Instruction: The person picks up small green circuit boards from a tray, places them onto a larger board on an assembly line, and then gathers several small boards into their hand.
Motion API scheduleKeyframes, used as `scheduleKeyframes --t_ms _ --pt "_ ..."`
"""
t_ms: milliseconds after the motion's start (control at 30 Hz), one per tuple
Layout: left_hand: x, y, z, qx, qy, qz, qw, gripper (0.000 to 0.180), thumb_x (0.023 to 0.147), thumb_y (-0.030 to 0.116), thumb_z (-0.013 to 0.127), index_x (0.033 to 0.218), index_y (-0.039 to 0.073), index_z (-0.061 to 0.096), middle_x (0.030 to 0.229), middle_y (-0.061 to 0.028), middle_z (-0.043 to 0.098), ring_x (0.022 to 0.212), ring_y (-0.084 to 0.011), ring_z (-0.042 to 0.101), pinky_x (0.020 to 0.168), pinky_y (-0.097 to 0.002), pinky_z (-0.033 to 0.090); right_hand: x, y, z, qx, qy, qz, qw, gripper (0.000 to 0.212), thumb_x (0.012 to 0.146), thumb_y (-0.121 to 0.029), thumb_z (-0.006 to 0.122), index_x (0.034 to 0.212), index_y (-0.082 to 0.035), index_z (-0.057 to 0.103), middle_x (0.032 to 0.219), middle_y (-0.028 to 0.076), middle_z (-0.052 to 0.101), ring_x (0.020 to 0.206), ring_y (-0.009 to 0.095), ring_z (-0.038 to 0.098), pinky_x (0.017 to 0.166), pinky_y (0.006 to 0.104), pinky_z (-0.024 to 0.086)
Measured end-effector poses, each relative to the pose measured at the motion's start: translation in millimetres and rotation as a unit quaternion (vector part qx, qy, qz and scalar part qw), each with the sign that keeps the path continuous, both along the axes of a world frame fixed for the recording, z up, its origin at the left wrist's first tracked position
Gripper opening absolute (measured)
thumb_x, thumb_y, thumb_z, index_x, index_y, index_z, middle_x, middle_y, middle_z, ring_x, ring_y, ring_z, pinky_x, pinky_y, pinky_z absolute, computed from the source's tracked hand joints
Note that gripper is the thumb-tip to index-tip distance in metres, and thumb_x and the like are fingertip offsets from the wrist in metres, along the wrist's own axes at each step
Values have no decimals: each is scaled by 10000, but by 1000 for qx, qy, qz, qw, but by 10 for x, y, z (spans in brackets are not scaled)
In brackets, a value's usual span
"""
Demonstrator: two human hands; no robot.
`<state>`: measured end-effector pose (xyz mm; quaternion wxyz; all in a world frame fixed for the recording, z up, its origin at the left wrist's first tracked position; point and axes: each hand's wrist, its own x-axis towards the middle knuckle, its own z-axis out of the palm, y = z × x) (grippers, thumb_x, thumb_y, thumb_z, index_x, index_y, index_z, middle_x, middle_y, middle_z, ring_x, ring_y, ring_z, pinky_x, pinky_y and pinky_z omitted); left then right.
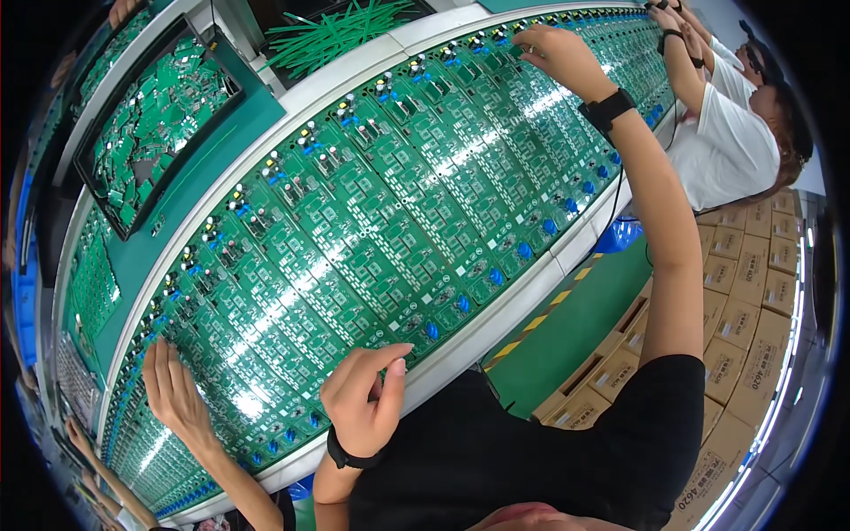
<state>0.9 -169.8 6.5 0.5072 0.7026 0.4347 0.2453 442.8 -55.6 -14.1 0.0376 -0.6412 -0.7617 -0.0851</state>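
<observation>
A long row of green circuit boards (403,203) runs on a pale rail from lower left to upper right. My left hand (361,403), with a black band at the wrist, is over the near edge of the boards; its index finger and thumb are apart, with nothing visible between them. Stretched far to the upper right, my right hand (562,62) has its fingers bent together at the far edge of a board, beside small components. Whatever its fingertips hold is too small to make out. Blue round components (432,330) line the near edge.
Another person's hand (173,389) reaches over the boards at left. A black-rimmed tray (239,84) of small green boards stands beyond the rail, near green strips (332,35). Cardboard boxes (722,367) are stacked at right. People in white shirts (726,146) work farther along the line.
</observation>
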Motion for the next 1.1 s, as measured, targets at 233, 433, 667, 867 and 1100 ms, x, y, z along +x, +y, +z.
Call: scheduleKeyframes --t_ms 233,433,667,867,1100 --pt "22 6 13 12 7 -6 1000 92 783 37 562 828 40 642 612 -17 548 451 -56 398 419 -204 246 43 5 -3 -1 66 8 998 216 753 -95 618 966 -73 584 850 85 585 715 218 597 629 314 484" --pt "35 4 30 -1 20 -2 1000 92 780 35 561 822 40 643 611 -18 548 458 -62 399 424 -208 252 23 -23 -30 1 97 -8 995 215 763 -103 614 972 -69 581 840 81 585 717 214 599 624 310 485" --pt "50 -6 34 8 22 -2 1000 95 775 34 563 823 44 644 605 -20 543 458 -67 398 427 -211 255 45 -47 -61 18 112 -5 994 207 724 -101 615 925 -66 578 810 90 590 757 262 576 671 365 460" --pt "54 1 36 9 29 -7 1000 96 773 29 562 823 43 644 605 -21 543 456 -69 403 426 -210 259 88 99 -28 -20 32 40 998 219 728 -86 625 939 -64 573 823 90 573 709 246 577 628 338 472" --pt "88 -19 10 10 4 -4 1000 102 771 29 567 833 47 646 609 -27 541 451 -78 402 426 -221 284 140 123 -33 -31 0 39 999 214 714 -82 623 918 -56 565 853 97 570 746 275 563 654 369 456"
